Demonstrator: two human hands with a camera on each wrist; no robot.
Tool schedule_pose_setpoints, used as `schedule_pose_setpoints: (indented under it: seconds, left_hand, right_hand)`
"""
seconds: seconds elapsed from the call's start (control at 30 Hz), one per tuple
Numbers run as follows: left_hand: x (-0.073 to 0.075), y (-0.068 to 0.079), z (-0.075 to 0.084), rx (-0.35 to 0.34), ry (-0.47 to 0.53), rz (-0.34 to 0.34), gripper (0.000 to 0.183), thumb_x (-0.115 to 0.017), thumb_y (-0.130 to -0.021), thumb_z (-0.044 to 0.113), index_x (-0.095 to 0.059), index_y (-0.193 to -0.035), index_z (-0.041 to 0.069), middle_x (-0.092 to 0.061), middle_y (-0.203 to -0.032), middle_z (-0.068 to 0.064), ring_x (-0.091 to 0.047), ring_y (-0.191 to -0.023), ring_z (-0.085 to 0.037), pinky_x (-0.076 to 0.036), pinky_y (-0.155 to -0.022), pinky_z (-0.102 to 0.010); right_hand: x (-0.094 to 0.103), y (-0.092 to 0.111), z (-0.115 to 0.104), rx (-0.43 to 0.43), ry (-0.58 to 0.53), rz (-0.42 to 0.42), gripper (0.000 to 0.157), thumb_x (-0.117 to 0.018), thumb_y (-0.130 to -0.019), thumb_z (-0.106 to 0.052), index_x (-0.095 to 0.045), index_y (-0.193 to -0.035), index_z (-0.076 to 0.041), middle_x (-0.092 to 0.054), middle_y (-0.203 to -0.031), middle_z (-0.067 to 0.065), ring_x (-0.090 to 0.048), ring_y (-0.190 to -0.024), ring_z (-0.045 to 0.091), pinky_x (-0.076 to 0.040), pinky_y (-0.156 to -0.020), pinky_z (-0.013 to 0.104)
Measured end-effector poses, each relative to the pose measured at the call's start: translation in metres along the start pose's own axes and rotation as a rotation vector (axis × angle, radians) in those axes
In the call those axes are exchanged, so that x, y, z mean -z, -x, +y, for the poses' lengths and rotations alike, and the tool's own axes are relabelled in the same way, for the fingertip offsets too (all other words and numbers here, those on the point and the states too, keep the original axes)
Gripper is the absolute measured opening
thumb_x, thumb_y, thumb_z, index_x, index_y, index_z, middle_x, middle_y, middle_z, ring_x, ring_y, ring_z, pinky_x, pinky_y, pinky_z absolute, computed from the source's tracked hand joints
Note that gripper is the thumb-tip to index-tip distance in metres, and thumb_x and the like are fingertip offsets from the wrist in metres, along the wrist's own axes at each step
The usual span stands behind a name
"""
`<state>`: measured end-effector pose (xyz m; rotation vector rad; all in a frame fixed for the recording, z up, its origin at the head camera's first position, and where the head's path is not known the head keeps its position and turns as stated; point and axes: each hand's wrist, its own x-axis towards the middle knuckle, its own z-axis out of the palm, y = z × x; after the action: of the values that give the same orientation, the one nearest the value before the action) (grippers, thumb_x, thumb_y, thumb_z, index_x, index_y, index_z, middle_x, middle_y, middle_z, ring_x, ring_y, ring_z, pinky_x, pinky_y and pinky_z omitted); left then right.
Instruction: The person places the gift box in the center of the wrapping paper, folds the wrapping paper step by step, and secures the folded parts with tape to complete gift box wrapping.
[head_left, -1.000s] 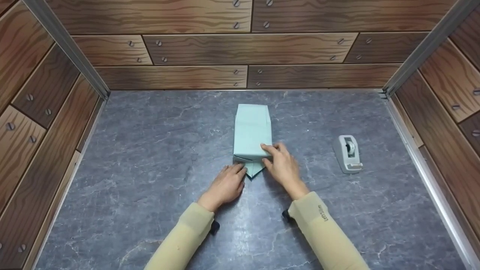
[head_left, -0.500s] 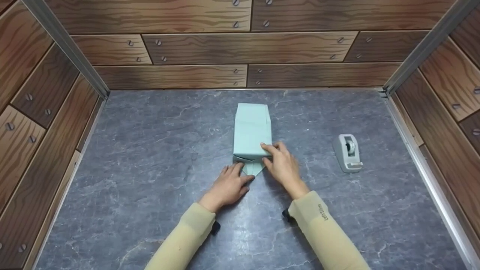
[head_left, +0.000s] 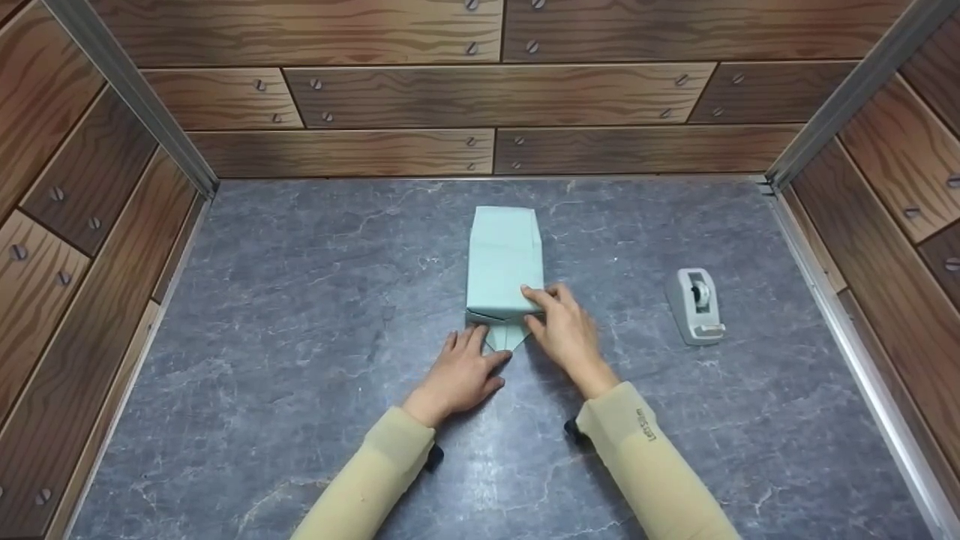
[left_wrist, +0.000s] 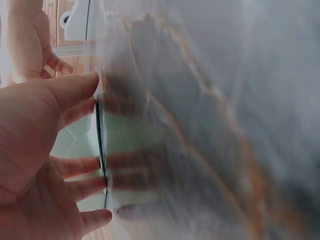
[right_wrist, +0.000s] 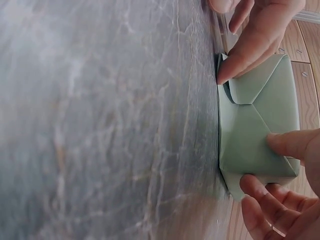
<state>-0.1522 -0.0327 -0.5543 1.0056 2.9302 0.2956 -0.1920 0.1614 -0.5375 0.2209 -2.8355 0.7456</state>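
Observation:
A box wrapped in pale green paper (head_left: 504, 259) lies lengthwise at the middle of the table. From its near end a pointed paper flap (head_left: 507, 334) sticks out toward me, low on the tabletop. My right hand (head_left: 568, 334) grips the near right corner, thumb against the folded end and fingers along the side and top, as the right wrist view shows. My left hand (head_left: 459, 375) is at the flap's left side, fingers extended, fingertips touching the paper and the index finger at its tip. In the right wrist view, folded creases (right_wrist: 250, 112) meet on the box's end.
A grey tape dispenser (head_left: 697, 307) with a roll in it stands to the right of the box. The marbled tabletop (head_left: 315, 300) is bordered by wood-patterned panels (head_left: 390, 97) at the back and sides, with metal rails (head_left: 862, 405) along the edges.
My left hand has shifted slightly right, and its index finger has moved out onto the flap's tip. My right hand and the box have stayed in place.

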Motion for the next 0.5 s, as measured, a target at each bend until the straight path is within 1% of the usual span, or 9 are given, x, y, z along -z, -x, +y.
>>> schedule_pose_setpoints:
  seconds: [0.17,0.3,0.43,0.5]
  left_hand:
    - [0.0007,-0.0029,0.0045,0.021,-0.006,0.011,0.037,-0.058,-0.088,0.03,-0.057,-0.124,0.022,-0.036,-0.133,-0.024,-0.034,-0.123,-0.041,-0.03,-0.096,-0.056]
    - [0.0009,-0.0045,0.0071,0.041,-0.016,0.018,0.034,-0.056,-0.089,0.024,-0.057,-0.123,0.022,-0.037,-0.133,-0.025,-0.035,-0.122,-0.042,-0.03,-0.096,-0.056]
    - [0.0005,-0.0039,0.0076,0.045,-0.045,-0.005,0.041,-0.055,-0.089,0.024,-0.052,-0.129,0.021,-0.036,-0.134,-0.025,-0.035,-0.122,-0.041,-0.032,-0.095,-0.055]
    - [0.0004,-0.0034,0.007,0.048,-0.043,-0.01,0.047,-0.056,-0.089,0.025,-0.045,-0.134,0.018,-0.036,-0.135,-0.024,-0.035,-0.123,-0.04,-0.032,-0.095,-0.054]
  right_hand:
    - [-0.0006,-0.0002,0.0001,0.003,-0.004,0.005,0.047,-0.07,-0.081,-0.023,-0.056,-0.125,-0.03,-0.051,-0.111,0.002,-0.057,-0.078,0.025,-0.044,-0.057,0.04]
    - [-0.001,-0.0004,-0.0001,0.002,-0.002,0.012,0.046,-0.07,-0.081,-0.023,-0.057,-0.124,-0.03,-0.051,-0.11,0.002,-0.057,-0.077,0.024,-0.044,-0.056,0.039]
    - [-0.001,-0.0002,-0.0005,0.003,0.003,0.011,0.046,-0.07,-0.081,-0.023,-0.057,-0.125,-0.03,-0.051,-0.11,0.002,-0.057,-0.077,0.024,-0.044,-0.056,0.038]
    - [-0.001,-0.0001,-0.0006,0.001,0.008,0.009,0.046,-0.07,-0.081,-0.023,-0.056,-0.125,-0.03,-0.051,-0.111,0.002,-0.057,-0.077,0.023,-0.044,-0.055,0.038]
